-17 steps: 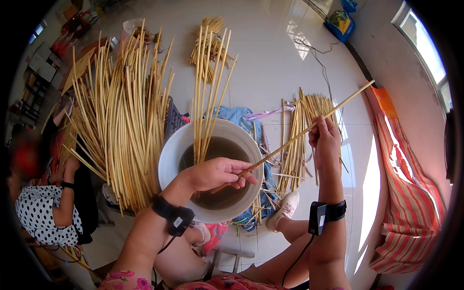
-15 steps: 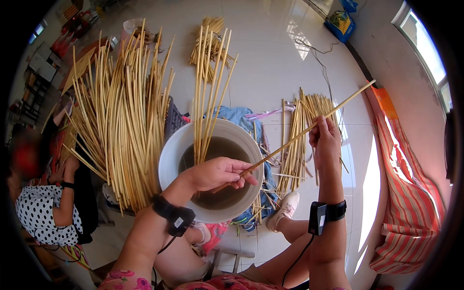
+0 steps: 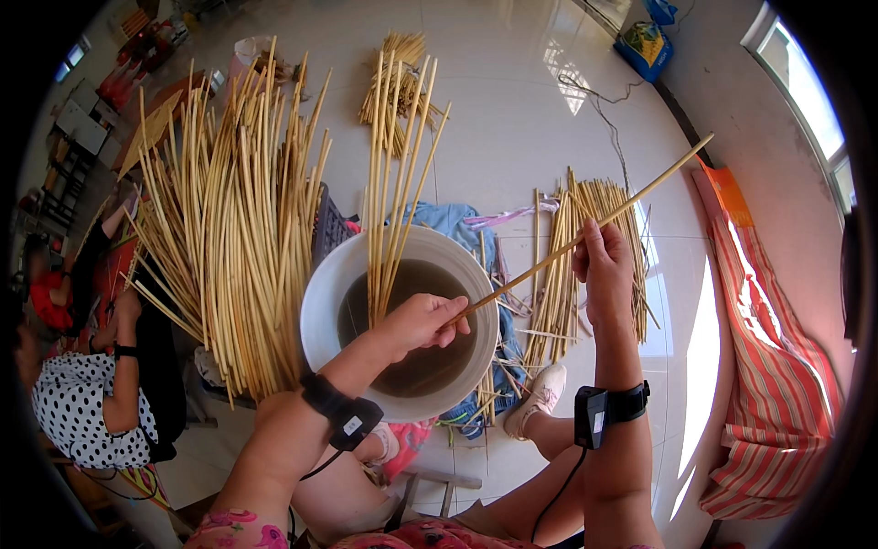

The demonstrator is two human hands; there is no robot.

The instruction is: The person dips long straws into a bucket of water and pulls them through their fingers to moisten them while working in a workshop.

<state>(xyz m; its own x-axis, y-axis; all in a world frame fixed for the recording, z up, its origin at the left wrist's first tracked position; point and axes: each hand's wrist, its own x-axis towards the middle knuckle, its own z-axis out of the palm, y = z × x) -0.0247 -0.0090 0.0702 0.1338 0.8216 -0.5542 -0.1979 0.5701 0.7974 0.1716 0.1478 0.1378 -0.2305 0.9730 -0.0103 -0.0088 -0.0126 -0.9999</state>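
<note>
One long tan stalk (image 3: 540, 266) slants up to the right between my two hands. My left hand (image 3: 422, 323) is closed round its lower end, over the bucket. Further up, my right hand (image 3: 605, 263) pinches the stalk between thumb and fingers. Beneath my left hand stands a white bucket (image 3: 315, 302) with murky water (image 3: 428, 276) in it. Several stalks (image 3: 391, 183) stand upright in the bucket, leaning on its far left side. Part of the bucket's near rim is hidden by my left forearm.
A big bundle of stalks (image 3: 233, 210) stands left of the bucket. More stalks lie at right (image 3: 558, 274) and at the back (image 3: 393, 96). Blue cloth (image 3: 448, 220) lies behind the bucket, striped red fabric (image 3: 768, 366) by the wall. A person in polka dots (image 3: 87, 403) sits at left.
My left hand has closed round the stalk's lower end; its fingers were looser before. The stalk's upper tip has risen slightly. My right hand has shifted a little left and down.
</note>
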